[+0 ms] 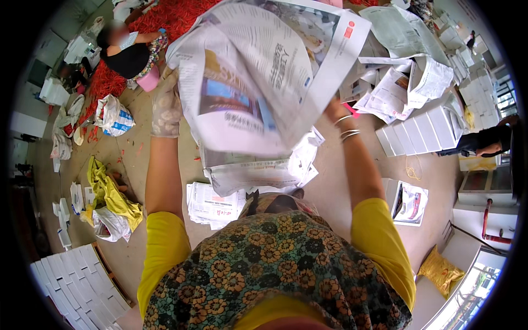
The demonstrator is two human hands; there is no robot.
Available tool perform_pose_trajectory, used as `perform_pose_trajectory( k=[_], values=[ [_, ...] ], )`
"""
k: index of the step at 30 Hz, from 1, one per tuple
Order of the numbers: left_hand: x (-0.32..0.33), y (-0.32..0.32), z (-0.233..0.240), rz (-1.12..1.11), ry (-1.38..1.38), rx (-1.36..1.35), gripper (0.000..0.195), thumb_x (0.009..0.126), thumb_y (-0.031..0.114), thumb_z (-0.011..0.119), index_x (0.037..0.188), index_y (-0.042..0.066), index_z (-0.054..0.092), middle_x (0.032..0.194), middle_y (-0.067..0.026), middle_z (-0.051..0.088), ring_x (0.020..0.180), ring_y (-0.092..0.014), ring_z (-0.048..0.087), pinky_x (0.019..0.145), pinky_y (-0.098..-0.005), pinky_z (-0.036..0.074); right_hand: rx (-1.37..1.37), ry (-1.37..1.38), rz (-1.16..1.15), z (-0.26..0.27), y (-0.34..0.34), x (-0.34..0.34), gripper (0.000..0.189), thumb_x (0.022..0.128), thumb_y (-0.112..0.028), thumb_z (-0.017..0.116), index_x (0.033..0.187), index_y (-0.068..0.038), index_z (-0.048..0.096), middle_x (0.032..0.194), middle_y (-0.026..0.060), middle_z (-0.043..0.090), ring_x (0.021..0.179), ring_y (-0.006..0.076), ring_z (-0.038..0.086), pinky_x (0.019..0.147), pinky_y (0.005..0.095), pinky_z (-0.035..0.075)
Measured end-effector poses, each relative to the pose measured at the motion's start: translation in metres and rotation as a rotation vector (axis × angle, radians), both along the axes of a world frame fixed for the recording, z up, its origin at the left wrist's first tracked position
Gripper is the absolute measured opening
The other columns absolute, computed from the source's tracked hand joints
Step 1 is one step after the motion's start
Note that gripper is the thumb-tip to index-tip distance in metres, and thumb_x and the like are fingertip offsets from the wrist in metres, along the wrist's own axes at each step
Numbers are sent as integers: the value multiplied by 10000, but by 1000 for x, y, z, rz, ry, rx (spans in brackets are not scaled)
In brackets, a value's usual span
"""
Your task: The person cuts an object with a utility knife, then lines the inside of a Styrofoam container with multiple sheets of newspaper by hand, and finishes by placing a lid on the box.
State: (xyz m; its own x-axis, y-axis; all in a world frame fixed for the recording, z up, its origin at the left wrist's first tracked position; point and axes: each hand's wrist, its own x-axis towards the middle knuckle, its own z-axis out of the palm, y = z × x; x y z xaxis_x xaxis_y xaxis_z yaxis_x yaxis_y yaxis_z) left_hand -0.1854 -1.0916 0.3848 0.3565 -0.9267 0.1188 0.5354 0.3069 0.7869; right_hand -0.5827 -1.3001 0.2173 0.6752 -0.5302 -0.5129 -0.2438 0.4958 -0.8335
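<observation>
A large newspaper sheet (251, 78), blurred in places, is spread in the air in front of me. My left hand (166, 109), in a pale stained glove, grips its left edge. At the lower right edge of the sheet is my right hand (335, 110), its fingers mostly hidden behind the paper; bracelets circle that wrist. Under the raised sheet, more newspaper (247, 175) drapes over something box-shaped close to my body. On the floor to the left of it lies a stack of folded newspapers (214, 204).
Red chili peppers (173, 16) heap across the floor ahead, where a person (128, 55) sits on a pink stool (148, 79). White foam boxes (420, 128) stand in a row at right, with loose newspapers (392, 88) beside them. Sacks (113, 115) and yellow cloth (109, 194) lie left.
</observation>
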Motion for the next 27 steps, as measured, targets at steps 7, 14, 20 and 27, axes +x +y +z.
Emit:
perform_pose_trajectory(
  k=[7,14,20,27],
  values=[
    [16,43,-43,95,221,151,340,901,150,480,1214,19,459,1151,-95,546,961,-191,573,865,-323,471,632,-678,185,-38,135,133,532,930,-422,362,1319,-60,366,1321,66,439,1149,188,465,988,355,347],
    [32,77,-116,178,280,313,372,896,181,493,1226,16,442,1170,-99,529,990,-195,555,869,-335,460,589,-671,-200,-38,160,161,375,906,-213,462,1245,-53,468,1213,89,533,1064,189,527,936,335,405],
    [55,95,-139,243,249,389,403,892,207,504,1237,14,427,1186,-102,514,1015,-198,540,872,-346,451,256,-762,-197,72,121,84,389,908,-302,503,1173,-18,505,1103,86,592,1010,169,565,888,319,445],
    [82,102,-142,336,119,495,440,887,238,517,1249,11,410,1205,-106,497,1044,-201,522,875,-359,440,-160,-334,-104,87,148,64,161,860,-177,589,917,-31,623,826,8,629,735,92,584,706,241,483]
  ],
)
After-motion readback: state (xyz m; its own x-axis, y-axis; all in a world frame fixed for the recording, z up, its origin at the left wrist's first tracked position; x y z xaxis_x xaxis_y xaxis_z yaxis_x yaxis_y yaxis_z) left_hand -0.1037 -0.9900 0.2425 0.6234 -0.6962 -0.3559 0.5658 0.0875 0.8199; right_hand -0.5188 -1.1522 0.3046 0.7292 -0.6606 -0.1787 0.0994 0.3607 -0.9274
